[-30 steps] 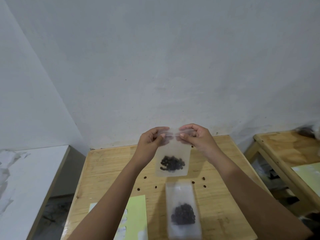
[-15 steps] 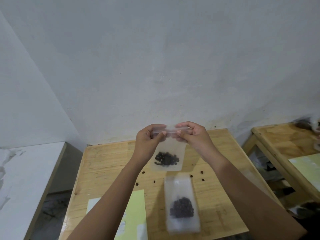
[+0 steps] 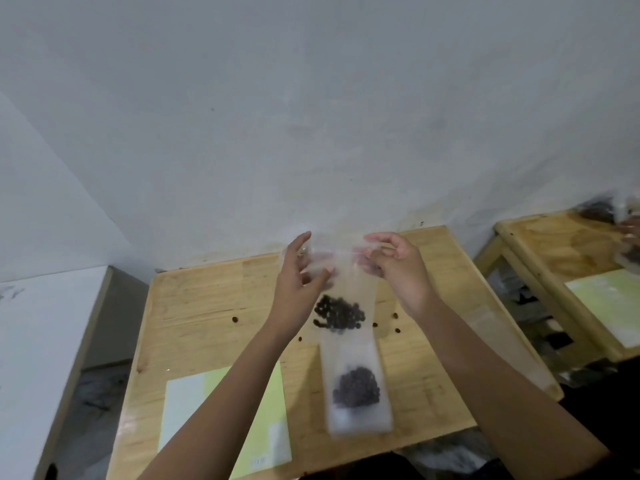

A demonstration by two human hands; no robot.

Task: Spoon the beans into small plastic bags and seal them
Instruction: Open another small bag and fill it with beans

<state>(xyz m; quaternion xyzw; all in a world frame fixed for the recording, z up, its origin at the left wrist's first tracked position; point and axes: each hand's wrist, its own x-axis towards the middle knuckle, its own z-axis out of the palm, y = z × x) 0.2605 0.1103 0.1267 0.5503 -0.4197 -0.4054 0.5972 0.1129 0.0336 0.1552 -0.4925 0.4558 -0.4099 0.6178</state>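
Lower centre: second bag (image 3: 356, 386) lies on the table (image 3: 194, 306). Mid-frame above it: held bag (image 3: 349, 289) with beans (image 3: 341, 317). Left hand (image 3: 298, 292) has released the top edge, fingers straight; right hand (image 3: 398, 271) still pinches the upper corner. Sealing judged complete.

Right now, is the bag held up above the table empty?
No, the raised bag has a dark clump of beans sitting in its lower part.

Upright clear bag (image 3: 341, 289) of dark beans (image 3: 339, 315) in mid-air, second bag (image 3: 358, 386) flat on table (image 3: 207, 306)
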